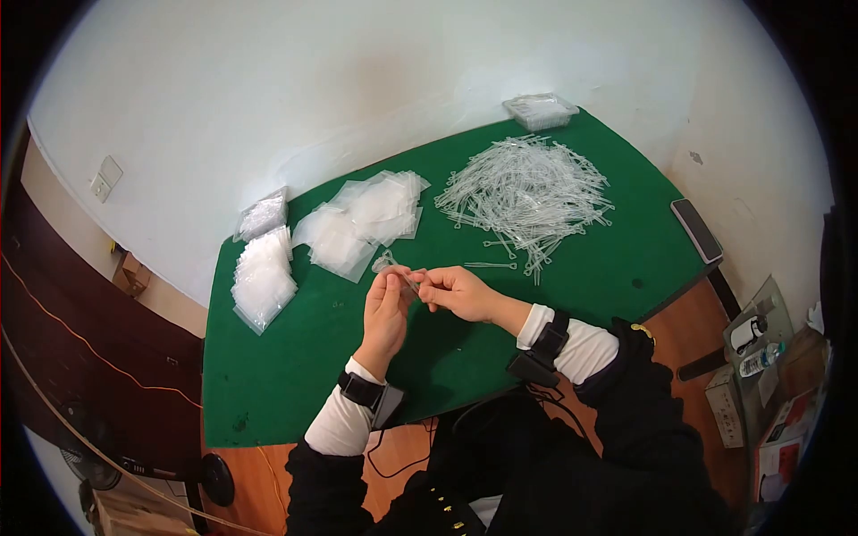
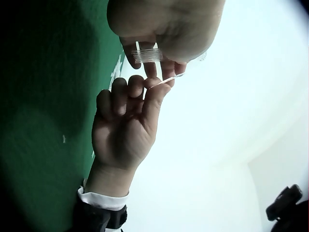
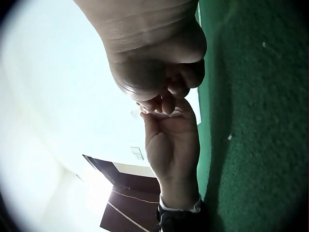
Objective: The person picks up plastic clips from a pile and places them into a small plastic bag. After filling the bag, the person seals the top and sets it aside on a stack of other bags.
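Observation:
Above the green table [image 1: 295, 384], my left hand [image 1: 386, 313] grips a small bundle of clear plastic picks [image 1: 384, 261], their looped ends showing past its fingers. In the left wrist view the bundled picks [image 2: 147, 55] lie side by side across the fingers. My right hand [image 1: 458, 293] meets the left fingertips and pinches one thin clear pick [image 2: 166, 79] between thumb and forefinger. A heap of loose picks [image 1: 527, 188] spreads beyond the right hand, and a few stray picks [image 1: 492, 265] lie at its near side. The right wrist view has the bundle mostly hidden behind fingers.
Clear flat bags [image 1: 366, 214] are fanned out behind my left hand, with another stack of bags [image 1: 264, 281] to the left. A filled clear packet [image 1: 262, 214] sits at the back left edge. A clear plastic box [image 1: 541, 112] stands far back; a phone [image 1: 695, 230] lies at the right edge.

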The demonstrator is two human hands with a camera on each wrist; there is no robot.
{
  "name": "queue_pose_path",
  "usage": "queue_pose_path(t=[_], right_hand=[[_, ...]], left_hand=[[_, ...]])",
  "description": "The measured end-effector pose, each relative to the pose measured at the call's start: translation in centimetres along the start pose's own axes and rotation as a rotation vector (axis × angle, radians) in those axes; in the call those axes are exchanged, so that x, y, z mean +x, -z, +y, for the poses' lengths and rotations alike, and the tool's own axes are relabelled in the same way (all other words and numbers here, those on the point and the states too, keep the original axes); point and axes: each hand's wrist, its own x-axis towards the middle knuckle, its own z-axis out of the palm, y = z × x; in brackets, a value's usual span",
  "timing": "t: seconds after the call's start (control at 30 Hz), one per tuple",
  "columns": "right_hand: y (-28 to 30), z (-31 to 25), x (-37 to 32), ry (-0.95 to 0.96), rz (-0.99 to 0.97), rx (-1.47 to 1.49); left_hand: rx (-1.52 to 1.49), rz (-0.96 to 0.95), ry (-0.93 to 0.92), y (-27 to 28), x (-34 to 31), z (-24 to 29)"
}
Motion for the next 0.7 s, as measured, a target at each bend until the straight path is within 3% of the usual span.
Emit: queue_pose_path(t=[0.7], right_hand=[[-0.19,-0.88,-0.17,-0.167,0.053,-0.086]], left_hand=[[0.152,-0.08,-0.061,-0.52,-0.27,-0.19]])
